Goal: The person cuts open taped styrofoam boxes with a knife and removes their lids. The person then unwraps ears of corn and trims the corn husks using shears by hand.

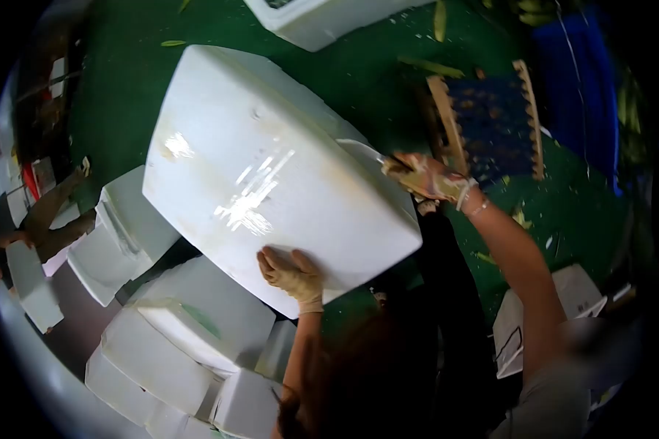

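White box [271, 194], whether finished I cannot tell: my left hand [294, 278] rests on it, fingers loosely spread, gripping nothing; my right hand [433, 180] curls by a pale strip [360, 148], grip unclear.

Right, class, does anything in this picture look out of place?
Yes: yellow-green scraps lie strewn on the green floor around the large white box under the left hand, looking like stray litter.

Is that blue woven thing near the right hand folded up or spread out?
Spread out. The blue woven thing stretches flat between two wooden bars, which lie well apart, not pressed together.
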Available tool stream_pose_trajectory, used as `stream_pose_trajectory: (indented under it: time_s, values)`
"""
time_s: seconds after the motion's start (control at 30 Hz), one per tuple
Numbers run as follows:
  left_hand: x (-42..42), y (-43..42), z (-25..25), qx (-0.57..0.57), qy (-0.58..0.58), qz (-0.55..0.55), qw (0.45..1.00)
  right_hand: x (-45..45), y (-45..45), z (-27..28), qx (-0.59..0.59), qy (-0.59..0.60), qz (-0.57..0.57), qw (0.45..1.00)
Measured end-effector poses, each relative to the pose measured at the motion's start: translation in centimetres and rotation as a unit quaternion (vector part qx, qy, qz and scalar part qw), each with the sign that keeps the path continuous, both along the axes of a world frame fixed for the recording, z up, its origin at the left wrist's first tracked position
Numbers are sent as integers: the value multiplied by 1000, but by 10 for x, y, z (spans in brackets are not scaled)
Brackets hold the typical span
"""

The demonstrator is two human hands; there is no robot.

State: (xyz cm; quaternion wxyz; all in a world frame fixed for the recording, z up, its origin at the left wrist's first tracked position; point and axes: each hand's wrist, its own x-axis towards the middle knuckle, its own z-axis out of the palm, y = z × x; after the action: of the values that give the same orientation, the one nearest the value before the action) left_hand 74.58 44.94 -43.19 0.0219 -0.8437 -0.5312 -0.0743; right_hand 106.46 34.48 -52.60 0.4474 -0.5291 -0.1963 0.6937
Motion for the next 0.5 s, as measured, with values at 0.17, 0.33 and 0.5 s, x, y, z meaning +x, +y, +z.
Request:
stream_pose_trajectory:
  time_s: [0.17, 0.33, 0.5]
  values:
    - [-54, 7, 18, -128, -130, 9, 983, -39, -120, 35, -42, 208, -223, 951]
    - [-102, -9, 36, -123, -100, -25, 987, -38, -132, 57, -101, -69, -38, 992]
    - [-128, -47, 36, -145, -79, -11, 986, -41, -112, 59, -63, -159, -2, 985]
